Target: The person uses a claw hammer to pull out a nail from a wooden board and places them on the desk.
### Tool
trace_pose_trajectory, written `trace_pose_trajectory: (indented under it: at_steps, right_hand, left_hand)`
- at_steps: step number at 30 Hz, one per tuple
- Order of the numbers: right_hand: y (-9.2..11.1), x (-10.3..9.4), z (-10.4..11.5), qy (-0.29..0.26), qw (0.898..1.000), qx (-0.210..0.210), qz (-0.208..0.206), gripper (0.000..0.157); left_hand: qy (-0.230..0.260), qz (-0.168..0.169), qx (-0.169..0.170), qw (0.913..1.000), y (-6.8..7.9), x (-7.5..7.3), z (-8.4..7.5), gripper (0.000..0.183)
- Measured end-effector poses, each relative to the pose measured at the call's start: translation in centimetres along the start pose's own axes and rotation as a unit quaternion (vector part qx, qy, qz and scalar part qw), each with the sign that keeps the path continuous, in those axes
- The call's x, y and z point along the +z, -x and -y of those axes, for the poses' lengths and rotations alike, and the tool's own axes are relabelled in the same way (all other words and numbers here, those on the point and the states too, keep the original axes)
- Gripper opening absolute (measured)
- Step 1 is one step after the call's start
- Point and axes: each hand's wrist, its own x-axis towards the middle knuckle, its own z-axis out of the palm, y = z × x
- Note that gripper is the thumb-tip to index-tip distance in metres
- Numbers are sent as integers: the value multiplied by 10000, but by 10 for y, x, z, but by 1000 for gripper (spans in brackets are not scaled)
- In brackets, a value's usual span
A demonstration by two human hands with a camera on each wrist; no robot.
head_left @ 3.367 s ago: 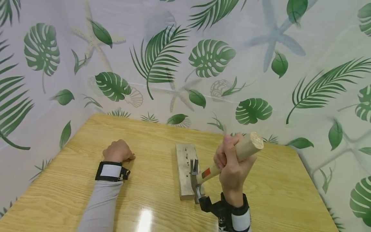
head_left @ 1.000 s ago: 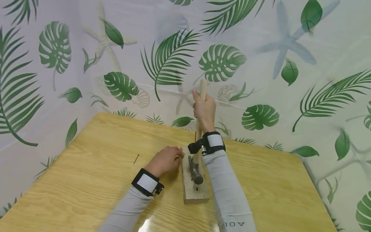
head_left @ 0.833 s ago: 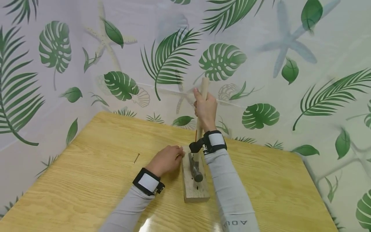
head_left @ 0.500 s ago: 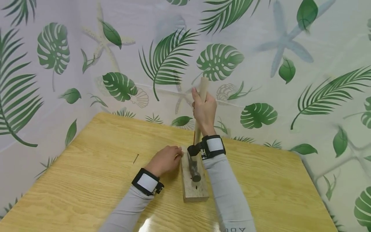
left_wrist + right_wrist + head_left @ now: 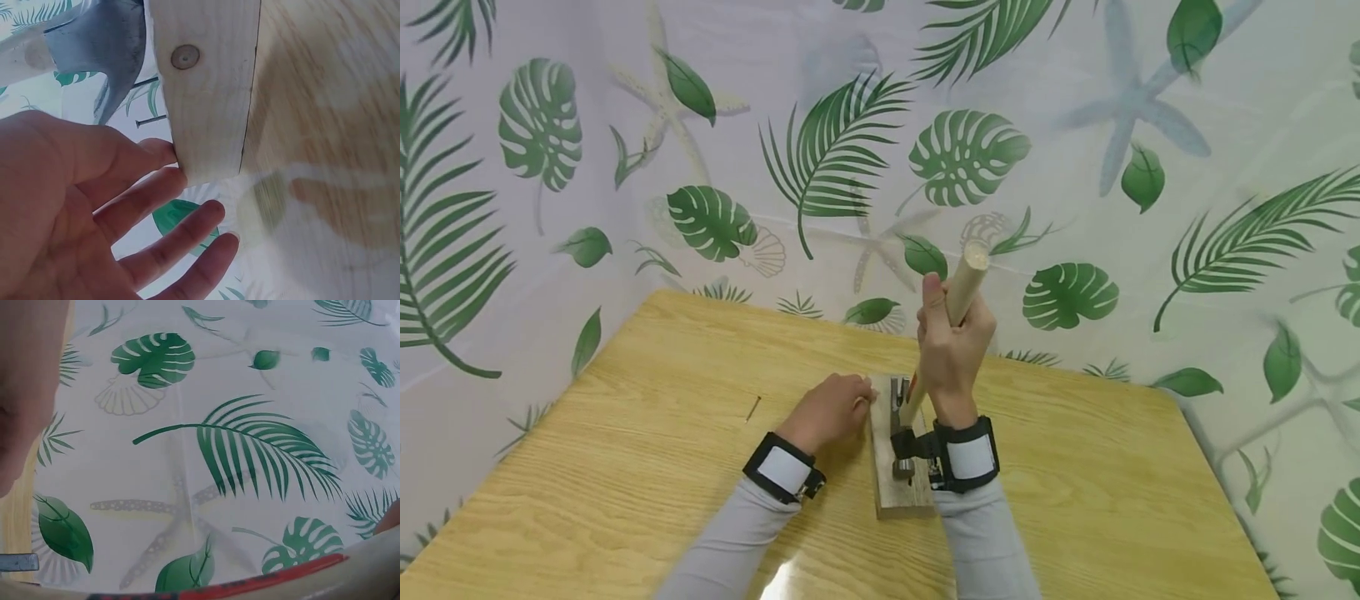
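Hammer [image 5: 911, 410] in right hand [image 5: 955, 346], board [image 5: 883, 454] touching left hand [image 5: 827, 412]

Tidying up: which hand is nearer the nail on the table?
Left: the left hand is right of the nail, at the block; the right hand grips the hammer farther right.

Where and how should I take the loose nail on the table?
I'd pinch the nail mid-shank, coming from above and left, squeezing across its length: it lies flat on the table, thin and straight, with the hammer and wooden block off to its right.
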Motion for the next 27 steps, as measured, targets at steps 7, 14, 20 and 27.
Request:
trace_pose_trajectory:
  at_steps: [7, 14, 20, 27]
  right_hand:
    - [8, -19, 16, -700, 9967, -213, -357, 36]
    - [31, -24, 51, -1578, 9805, -1123, -347, 29]
    - [37, -20, 61, -1761, 9738, -1404, -306, 25]
    - [39, -29, 62, -1661, 9757, -1409, -241, 28]
  left_hand:
    - [-479, -105, -126, 9987, -1, 5, -3, 18]
    - [-552, -46, -100, 9984, -1, 3, -1, 21]
    - [-190, -250, -457, 9985, -2, -4, -3, 23]
    - [1117, -342, 351, 9925, -7, -4, -16, 30]
